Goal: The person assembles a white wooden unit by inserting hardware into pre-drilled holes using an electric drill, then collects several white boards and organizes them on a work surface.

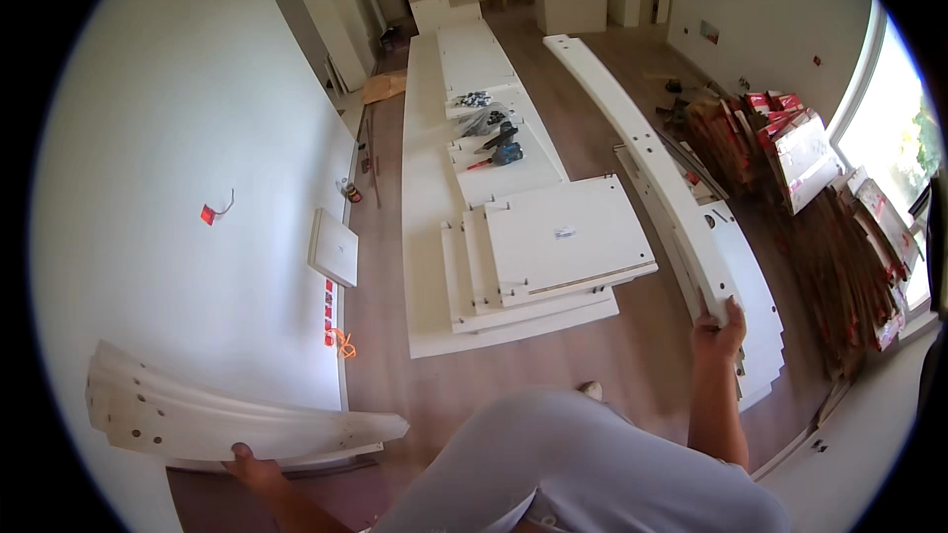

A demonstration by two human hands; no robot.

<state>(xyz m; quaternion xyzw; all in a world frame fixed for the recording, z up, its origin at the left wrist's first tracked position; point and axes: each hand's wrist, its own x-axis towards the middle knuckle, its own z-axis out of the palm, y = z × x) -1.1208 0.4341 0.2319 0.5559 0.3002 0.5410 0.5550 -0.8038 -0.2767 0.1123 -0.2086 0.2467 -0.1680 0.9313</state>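
Observation:
At the lower left, my left hand (253, 465) is closed on the lower edge of a white panel with drilled holes (227, 424). Its thumb lies on the panel's face and its other fingers are hidden. Several panels seem to stand together there, against the wall. My right hand (719, 329) grips the near end of a long white board (632, 128) that reaches far into the room, with holes near its end. Below that board, more white panels (755, 286) lie in a stack.
Stacked white panels (563, 232) with upright pegs lie ahead on a larger board (430, 237). A blue cordless drill (507, 153) and bags of fittings (484, 118) rest farther back. Flattened cardboard (839, 247) leans at the right by the window. An orange cable (344, 343) hangs at the left wall.

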